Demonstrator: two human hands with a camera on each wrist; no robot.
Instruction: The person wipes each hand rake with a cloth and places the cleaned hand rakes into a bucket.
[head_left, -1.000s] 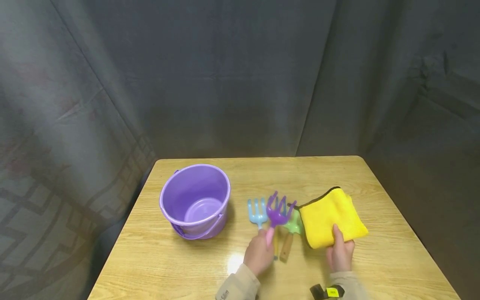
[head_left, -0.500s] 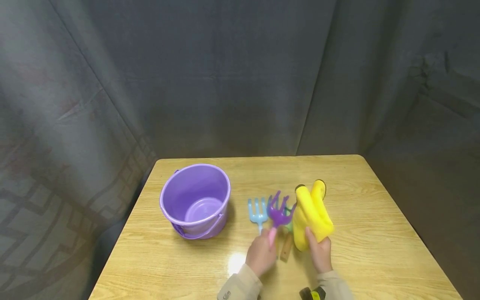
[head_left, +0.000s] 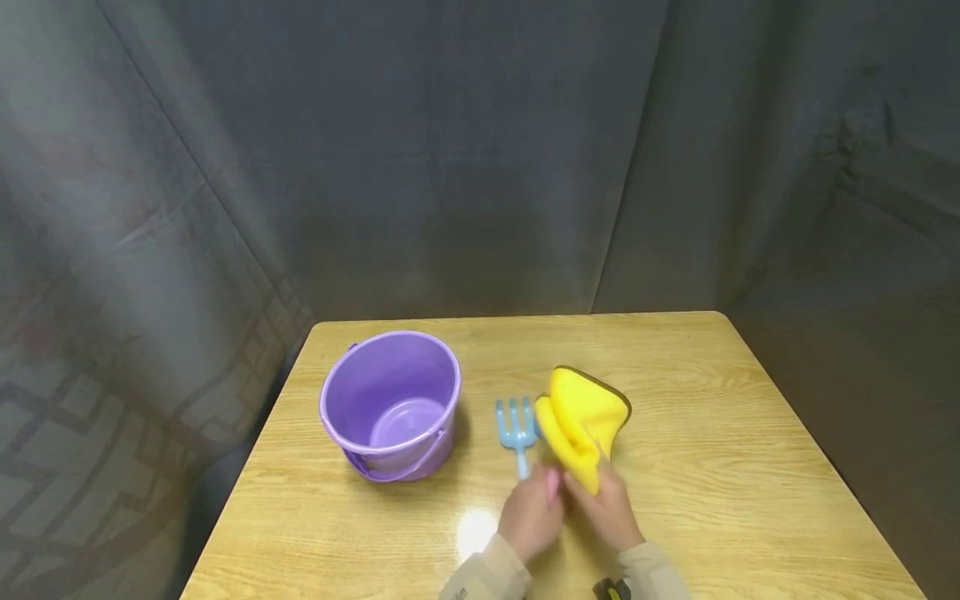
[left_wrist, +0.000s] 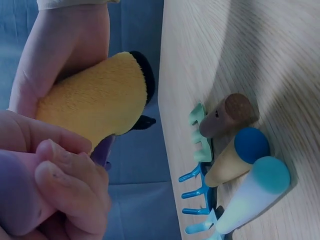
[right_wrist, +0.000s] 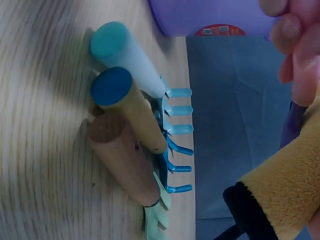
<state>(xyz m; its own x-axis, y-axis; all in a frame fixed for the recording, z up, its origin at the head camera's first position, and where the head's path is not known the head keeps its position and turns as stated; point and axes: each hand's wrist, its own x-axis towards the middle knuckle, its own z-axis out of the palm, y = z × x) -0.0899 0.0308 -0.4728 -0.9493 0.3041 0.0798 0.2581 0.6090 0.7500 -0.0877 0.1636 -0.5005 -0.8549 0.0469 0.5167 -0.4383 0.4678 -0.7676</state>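
Observation:
My left hand (head_left: 531, 512) grips a toy hand rake by its pink handle (head_left: 553, 482), above the table. Its purple head is mostly hidden behind the cloth; a purple bit (left_wrist: 102, 150) shows beneath it in the left wrist view. Close beside, my right hand (head_left: 609, 508) holds a folded yellow cloth (head_left: 585, 412) with dark edging against the rake's head. Below both hands lie a light blue rake (head_left: 516, 433), a dark blue rake with a yellow handle (right_wrist: 135, 117), and a green tool with a brown wooden handle (right_wrist: 127, 162).
A purple bucket (head_left: 390, 458) with its handle folded down stands left of the rakes. The wooden table (head_left: 720, 467) reaches back to a grey curtain (head_left: 480, 167).
My right hand has brought the yellow cloth leftward, over the purple rake head, and the cloth has folded up more. My left hand keeps its grip on the pink handle, shifting slightly right.

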